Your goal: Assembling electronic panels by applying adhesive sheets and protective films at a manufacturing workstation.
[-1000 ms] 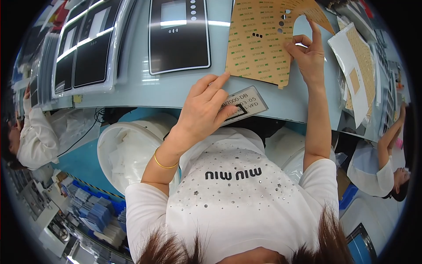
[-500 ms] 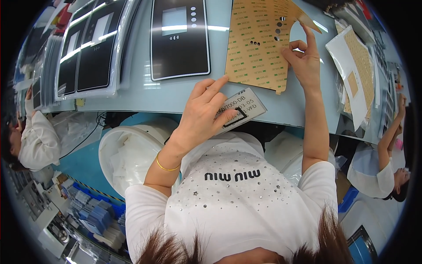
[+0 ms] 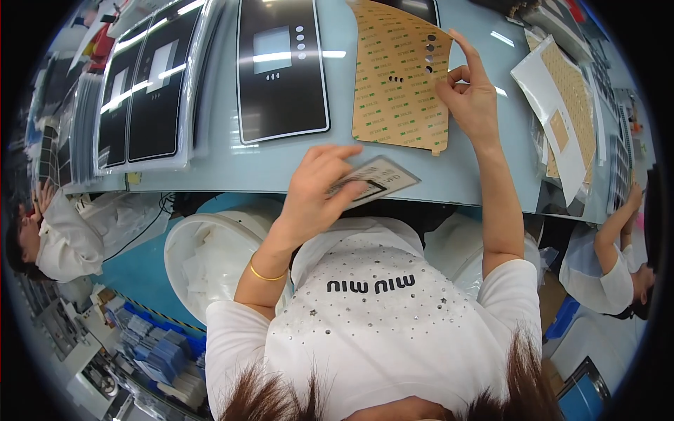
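Observation:
My right hand (image 3: 472,98) holds the right edge of a tan adhesive-backed sheet (image 3: 400,105), its thumb bent against the edge and index finger reaching up to the upper corner. Green print and several round holes mark the sheet. Its top slants and lifts, showing part of a dark panel (image 3: 414,7) behind. Over the table's near edge, my left hand (image 3: 319,186) grips a small greyish printed plate (image 3: 386,179) with a black bracket-shaped mark, thumb on top. This plate is blurred and tilted; the left fingertips are apart from the tan sheet.
A black panel with a window (image 3: 284,91) lies left of the sheet. Farther left are stacked, film-wrapped black panels (image 3: 151,91). White and tan sheets (image 3: 554,105) lie at right. White bins (image 3: 203,245) stand below the table; one person (image 3: 67,231) works at left, another (image 3: 597,259) at right.
The tan sheet's upper corner has moved left and down, baring the dark panel behind. My right hand shifted slightly left with it. My left fingers drew away from the sheet's lower corner.

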`<action>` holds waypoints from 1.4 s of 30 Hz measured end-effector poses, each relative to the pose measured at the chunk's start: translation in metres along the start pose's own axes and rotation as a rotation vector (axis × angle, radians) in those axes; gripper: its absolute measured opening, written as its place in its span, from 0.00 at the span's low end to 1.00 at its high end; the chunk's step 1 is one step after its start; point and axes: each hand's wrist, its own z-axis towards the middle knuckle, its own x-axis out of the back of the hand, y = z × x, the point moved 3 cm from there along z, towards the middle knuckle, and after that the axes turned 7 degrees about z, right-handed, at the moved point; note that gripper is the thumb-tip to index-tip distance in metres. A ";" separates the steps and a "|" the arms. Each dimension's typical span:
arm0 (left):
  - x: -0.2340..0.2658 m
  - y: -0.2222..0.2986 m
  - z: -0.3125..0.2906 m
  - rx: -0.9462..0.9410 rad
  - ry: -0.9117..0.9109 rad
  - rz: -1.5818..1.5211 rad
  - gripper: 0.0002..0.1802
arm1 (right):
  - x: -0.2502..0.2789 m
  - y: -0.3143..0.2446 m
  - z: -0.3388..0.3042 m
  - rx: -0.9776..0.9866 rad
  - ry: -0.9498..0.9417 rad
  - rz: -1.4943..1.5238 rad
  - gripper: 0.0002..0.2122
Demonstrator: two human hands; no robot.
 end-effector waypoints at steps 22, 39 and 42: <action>0.026 0.001 0.138 -0.854 -0.337 0.604 0.07 | -0.002 -0.009 0.001 -0.008 0.015 -0.125 0.34; 0.048 0.003 0.107 -0.902 -0.375 0.632 0.10 | -0.001 0.005 0.001 0.190 -0.016 -0.220 0.32; 0.044 0.006 0.107 -0.918 -0.466 0.609 0.09 | 0.000 0.000 -0.002 0.103 -0.028 -0.199 0.31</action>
